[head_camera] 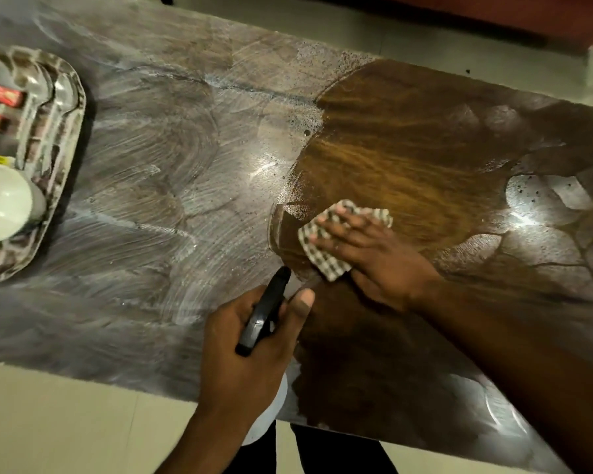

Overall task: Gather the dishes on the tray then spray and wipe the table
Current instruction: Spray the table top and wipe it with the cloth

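Now, cloth handling: the checked cloth (pixel 336 241) is looking soft, thin and light, so it is likely bunching or sliding unless pressed flat; spread fingers across its middle, as here, seem the best hold.
Cloth position: it is lying on the surface (pixel 151 172) near the near edge, at the border between the filmy zone and the cleared brown patch.
Right hand: the right hand (pixel 367 254) is lying open and flat on the cloth, fingers splayed, pressing it down rather than gripping.
Left hand: the left hand (pixel 254 340) is wrapping around the neck of the spray bottle (pixel 264 313), thumb raised beside the black trigger head, nozzle pointing toward the cloth.
Bottle handling: it is probably light and rigid, possibly slick if wet; the neck under the trigger is the natural hold. Its pale body is mostly hidden under the hand.
Surface look: whitish smeared film and swirl marks are covering most of it, while the wiped patch is showing glossy brown wood grain; droplets are speckling the boundary.
Tray: the metal tray (pixel 69 107) is sitting at the far left end, carrying a white bowl (pixel 4 200) and dark items with red bands, too blurred to name.
Progress: dishes look gathered; wiping seems partway done.
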Motion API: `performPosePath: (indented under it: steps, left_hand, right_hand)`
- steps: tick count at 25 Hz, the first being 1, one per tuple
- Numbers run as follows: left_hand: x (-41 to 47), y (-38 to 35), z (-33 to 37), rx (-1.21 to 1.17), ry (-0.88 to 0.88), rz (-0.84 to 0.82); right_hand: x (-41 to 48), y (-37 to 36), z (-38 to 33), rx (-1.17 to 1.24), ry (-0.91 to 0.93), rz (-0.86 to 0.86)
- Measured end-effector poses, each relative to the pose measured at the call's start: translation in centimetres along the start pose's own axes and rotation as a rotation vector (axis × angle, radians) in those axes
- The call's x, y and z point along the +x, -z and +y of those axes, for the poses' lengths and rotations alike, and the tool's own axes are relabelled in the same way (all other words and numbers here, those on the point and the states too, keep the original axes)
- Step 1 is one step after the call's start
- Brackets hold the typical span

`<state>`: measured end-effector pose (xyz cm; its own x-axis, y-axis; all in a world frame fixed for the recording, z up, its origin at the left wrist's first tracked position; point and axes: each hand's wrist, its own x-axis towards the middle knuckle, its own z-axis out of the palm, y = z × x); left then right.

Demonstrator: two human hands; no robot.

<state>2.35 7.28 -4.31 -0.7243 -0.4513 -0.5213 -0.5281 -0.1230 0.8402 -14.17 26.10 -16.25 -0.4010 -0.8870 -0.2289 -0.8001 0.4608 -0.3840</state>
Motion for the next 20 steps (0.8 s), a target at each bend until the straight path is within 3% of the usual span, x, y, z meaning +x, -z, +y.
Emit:
performPosePath:
  steps: [4,6,9,13,14,16,18,20]
  left_hand:
    - [-1.5,0.7,-0.7,-0.036,0.035,0.018]
    - [-1.9,1.4,-1.5,-0.05,0.046,-0.021]
    - [-2.8,2.3,-2.8,-0.077,0.062,-0.059]
    - [-4.3,4.9,-5.6,0.085,-0.018,-0.089]
    - [-4.8,5.3,-5.9,0.099,-0.021,-0.087]
    - [-6.1,6.1,-6.4,0.085,-0.021,-0.057]
    - [-7.6,6.6,-7.3,0.039,-0.013,-0.044]
    - [-8.6,7.2,-8.3,0.048,-0.024,-0.098]
  right_hand:
    - [1.4,1.6,3.1,0.246,-0.679,0.365]
    - [3.4,1.5,1.4,0.365,-0.845,0.476]
    - [3.5,-0.8,-5.0,0.297,-0.722,0.38]
    - [-1.3,-3.9,-9.9,0.088,-0.154,0.02]
    - [-2.5,-3.9,-9.2,0.046,-0.098,-0.016]
    - [-4.2,-4.1,-7.7,0.08,-0.303,0.13]
    - [-4.4,-3.8,-6.9,0.248,-0.755,0.41]
    - [-2.8,-3.6,-8.1,0.443,-1.047,0.567]
